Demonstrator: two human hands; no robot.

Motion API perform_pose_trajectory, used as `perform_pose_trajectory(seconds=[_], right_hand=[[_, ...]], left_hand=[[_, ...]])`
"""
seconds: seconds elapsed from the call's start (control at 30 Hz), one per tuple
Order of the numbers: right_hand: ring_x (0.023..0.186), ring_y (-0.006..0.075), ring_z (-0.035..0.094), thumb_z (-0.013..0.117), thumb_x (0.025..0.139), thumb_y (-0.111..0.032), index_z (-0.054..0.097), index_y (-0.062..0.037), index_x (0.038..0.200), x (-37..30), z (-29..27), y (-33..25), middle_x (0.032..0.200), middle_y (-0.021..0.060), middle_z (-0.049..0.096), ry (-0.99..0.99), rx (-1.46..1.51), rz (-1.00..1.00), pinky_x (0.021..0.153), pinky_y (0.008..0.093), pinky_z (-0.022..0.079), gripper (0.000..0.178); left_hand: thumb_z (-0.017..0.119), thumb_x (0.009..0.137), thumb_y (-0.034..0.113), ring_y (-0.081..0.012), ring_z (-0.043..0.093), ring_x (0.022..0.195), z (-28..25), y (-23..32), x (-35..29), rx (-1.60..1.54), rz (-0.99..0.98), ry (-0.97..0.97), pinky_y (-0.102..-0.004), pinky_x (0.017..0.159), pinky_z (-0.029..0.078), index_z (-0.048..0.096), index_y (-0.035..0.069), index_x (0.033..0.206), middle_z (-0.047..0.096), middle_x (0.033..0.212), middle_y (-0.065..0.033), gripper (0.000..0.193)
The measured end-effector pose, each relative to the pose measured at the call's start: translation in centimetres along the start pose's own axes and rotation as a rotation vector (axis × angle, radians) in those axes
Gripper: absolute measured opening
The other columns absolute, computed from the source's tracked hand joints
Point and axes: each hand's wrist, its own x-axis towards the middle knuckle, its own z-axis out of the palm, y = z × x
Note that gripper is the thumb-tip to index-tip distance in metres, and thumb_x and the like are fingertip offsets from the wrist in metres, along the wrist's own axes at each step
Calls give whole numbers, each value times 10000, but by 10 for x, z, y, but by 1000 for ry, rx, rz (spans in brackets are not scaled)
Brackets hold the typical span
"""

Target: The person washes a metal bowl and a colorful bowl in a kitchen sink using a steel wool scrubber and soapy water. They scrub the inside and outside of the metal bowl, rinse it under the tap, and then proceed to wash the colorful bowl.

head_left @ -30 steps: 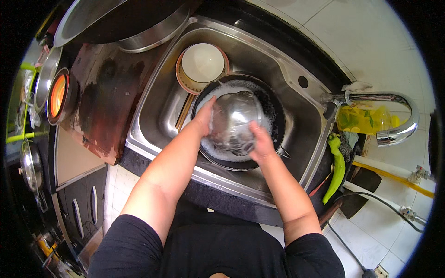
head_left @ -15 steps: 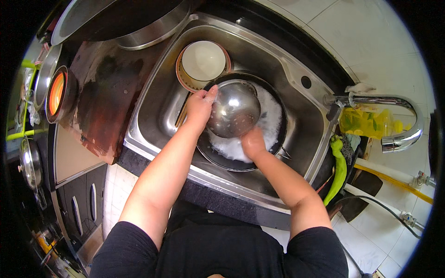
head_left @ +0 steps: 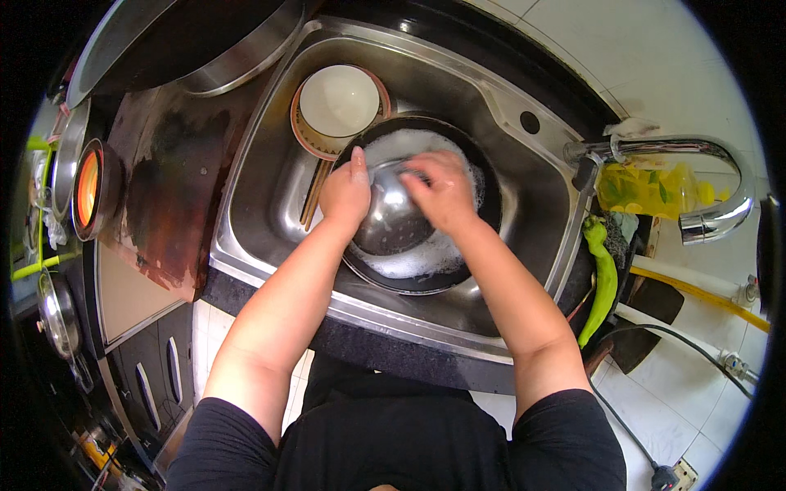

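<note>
A shiny metal bowl [head_left: 396,219], its rounded outside up, is tilted over a dark pan [head_left: 490,184] standing in the sink. White suds [head_left: 426,260] fill much of the pan. My left hand [head_left: 345,190] grips the bowl's left edge, thumb pointing up along it. Across the bowl's upper right side, my right hand [head_left: 444,186] presses with curled fingers, slightly blurred; whatever lies under them is hidden. Just beyond my left hand a white bowl [head_left: 339,100] rests on a patterned plate [head_left: 309,136], with chopsticks [head_left: 314,195] beside them.
The steel sink [head_left: 266,151] has a chrome faucet [head_left: 720,168] on its right. Near it are a yellow bottle [head_left: 647,190] and a long green pepper [head_left: 603,282]. On the left lie a worn brown board [head_left: 168,176] and a large pan [head_left: 135,51].
My right hand has moved from the bowl's lower right, by the suds, up onto its upper right side. My left hand keeps its grip on the bowl. The whole view has shifted slightly.
</note>
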Motion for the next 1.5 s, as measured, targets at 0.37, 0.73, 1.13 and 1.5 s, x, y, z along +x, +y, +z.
perform_pose_trajectory(seconds=[0.37, 0.73, 1.13, 1.5], right_hand=[[948, 174, 569, 610, 862, -293, 654, -27, 987, 0, 0, 51, 1000, 87, 643, -2, 682, 656, 839, 293, 439, 297], [863, 215, 602, 511, 911, -271, 367, -21, 1295, -85, 11, -10, 1078, 131, 587, -163, 1076, 1206, 752, 330, 498, 480], [615, 152, 585, 410, 907, -547, 574, -45, 1020, -103, -74, -35, 788, 58, 628, -219, 903, 1286, 513, 281, 475, 541], [569, 262, 612, 522, 823, -291, 565, -13, 888, -103, -54, -71, 725, 127, 633, -78, 1019, 1405, 494, 391, 506, 289]], left_hand=[[592, 848, 442, -248, 620, 754, 13, -9, 2, -626, -268, -186, -343, 680, 445, 663, -28, 751, 657, 751, -123, 485], [583, 880, 407, -159, 582, 929, 17, 0, 1, -1323, -635, -158, -321, 786, 472, 570, 52, 1074, 610, 1046, -65, 405], [753, 650, 309, -284, 596, 665, -21, 39, -52, -84, 830, -374, -383, 608, 475, 617, 105, 699, 601, 681, -73, 251], [705, 622, 288, -272, 486, 1136, -109, 48, -77, 254, 1308, -237, -482, 1000, 329, 652, 132, 912, 578, 1119, -74, 334]])
